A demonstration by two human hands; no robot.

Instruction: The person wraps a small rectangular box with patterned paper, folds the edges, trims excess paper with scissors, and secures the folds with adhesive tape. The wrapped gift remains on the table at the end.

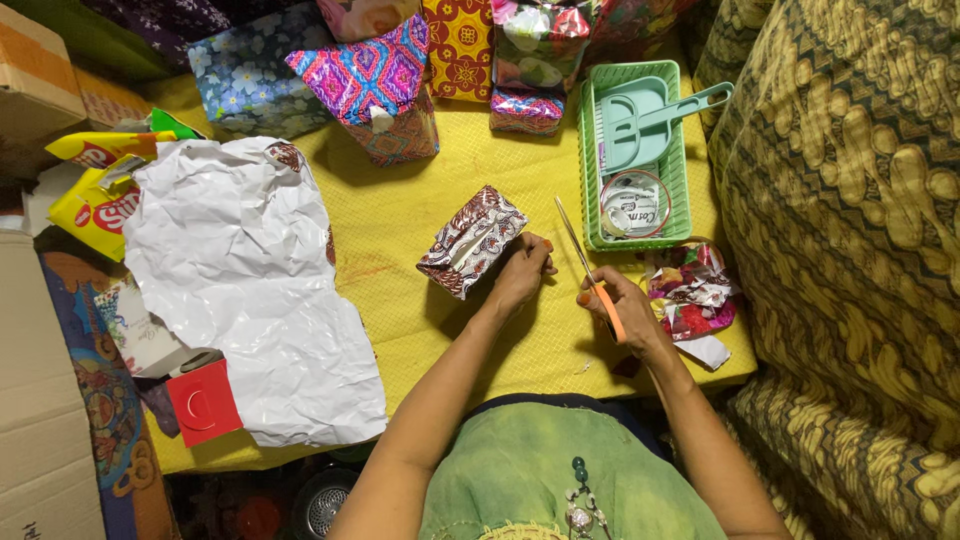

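Note:
A small box wrapped in brown-and-white patterned paper [472, 241] lies tilted on the yellow table [400, 210]. My left hand [522, 272] rests against its right end, fingers curled on the wrapping. My right hand [622, 308] holds orange-handled scissors [590, 270], blades together and pointing up and away from me. The scissors are a little to the right of the box and do not touch it.
A crumpled white sheet of paper [250, 280] covers the table's left part. Several wrapped parcels [375, 85] line the far edge. A green basket [680, 150] with a teal dustpan and tape stands far right, paper scraps [692, 295] below it. A red box [203, 402] sits at near left.

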